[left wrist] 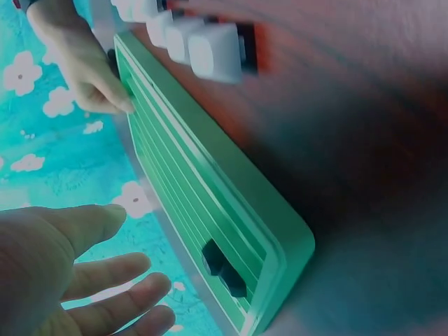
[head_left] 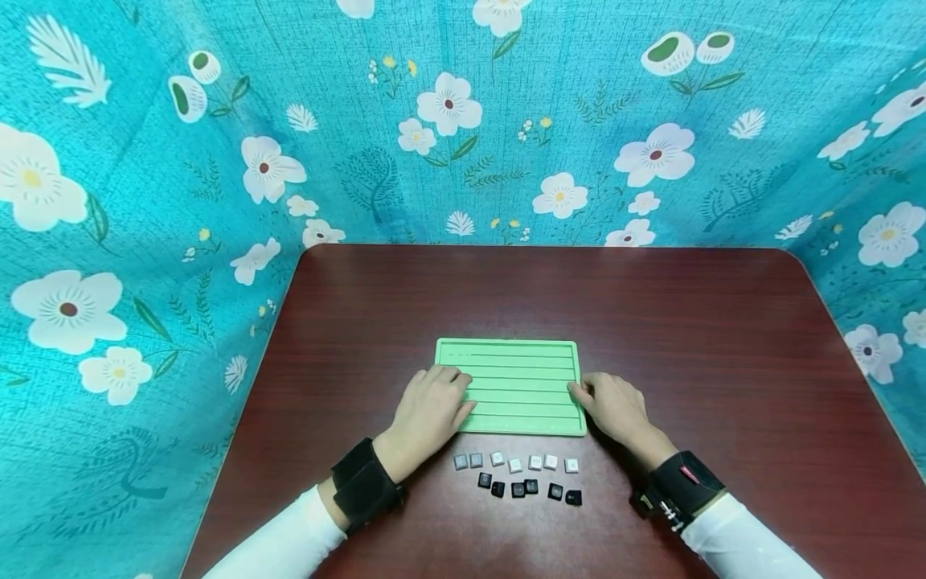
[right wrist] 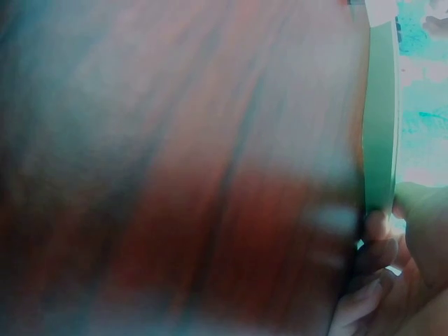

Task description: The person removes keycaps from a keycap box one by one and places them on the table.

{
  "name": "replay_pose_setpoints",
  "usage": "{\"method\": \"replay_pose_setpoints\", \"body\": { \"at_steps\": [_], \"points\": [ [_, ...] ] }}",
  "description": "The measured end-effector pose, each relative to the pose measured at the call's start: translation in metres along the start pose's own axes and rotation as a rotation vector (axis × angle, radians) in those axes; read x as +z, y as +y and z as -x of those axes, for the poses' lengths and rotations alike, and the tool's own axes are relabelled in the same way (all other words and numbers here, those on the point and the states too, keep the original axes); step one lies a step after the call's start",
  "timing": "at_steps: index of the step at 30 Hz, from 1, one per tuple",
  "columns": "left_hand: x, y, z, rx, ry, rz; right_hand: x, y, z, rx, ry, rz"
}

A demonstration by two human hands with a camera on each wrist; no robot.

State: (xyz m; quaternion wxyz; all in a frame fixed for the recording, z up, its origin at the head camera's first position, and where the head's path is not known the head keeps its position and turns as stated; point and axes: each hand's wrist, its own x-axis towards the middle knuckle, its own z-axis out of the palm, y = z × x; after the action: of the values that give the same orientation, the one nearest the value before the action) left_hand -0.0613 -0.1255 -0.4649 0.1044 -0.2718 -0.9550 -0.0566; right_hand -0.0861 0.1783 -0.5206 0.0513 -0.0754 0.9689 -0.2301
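Note:
A light green ridged tray (head_left: 517,386) lies on the table. My left hand (head_left: 428,406) is over its left end; in the left wrist view its fingers are extended and loosely spread, with nothing between them. Two black keycaps (left wrist: 231,280) sit together inside the tray near that hand, hidden beneath it in the head view. On the opposite side, my right hand (head_left: 615,406) pinches the tray's right edge, thumb over the rim and fingers curled below, as the right wrist view shows. In front of the tray, several white and grey keycaps (head_left: 535,462) form a row.
Nearer to me, several black keycaps (head_left: 518,490) form a second uneven row. The dark red-brown table (head_left: 694,322) has rounded far corners. A blue flowered cloth (head_left: 550,121) hangs behind it and along both sides. Black bands (head_left: 365,486) wrap both wrists.

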Motion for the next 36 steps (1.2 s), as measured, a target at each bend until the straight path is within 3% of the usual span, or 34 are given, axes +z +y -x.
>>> {"method": "replay_pose_setpoints", "body": {
  "at_steps": [13, 21, 36],
  "points": [
    [0.008, -0.014, -0.007, -0.053, -0.019, -0.001, 0.002, 0.002, -0.001, -0.003, -0.009, 0.001],
    [0.015, -0.019, -0.011, -0.085, -0.078, -0.011, 0.001, 0.002, -0.001, 0.0, -0.016, -0.007],
    [0.022, -0.024, -0.018, -0.091, -0.114, -0.028, 0.003, 0.002, -0.001, -0.004, -0.008, 0.002]
  ]
}}
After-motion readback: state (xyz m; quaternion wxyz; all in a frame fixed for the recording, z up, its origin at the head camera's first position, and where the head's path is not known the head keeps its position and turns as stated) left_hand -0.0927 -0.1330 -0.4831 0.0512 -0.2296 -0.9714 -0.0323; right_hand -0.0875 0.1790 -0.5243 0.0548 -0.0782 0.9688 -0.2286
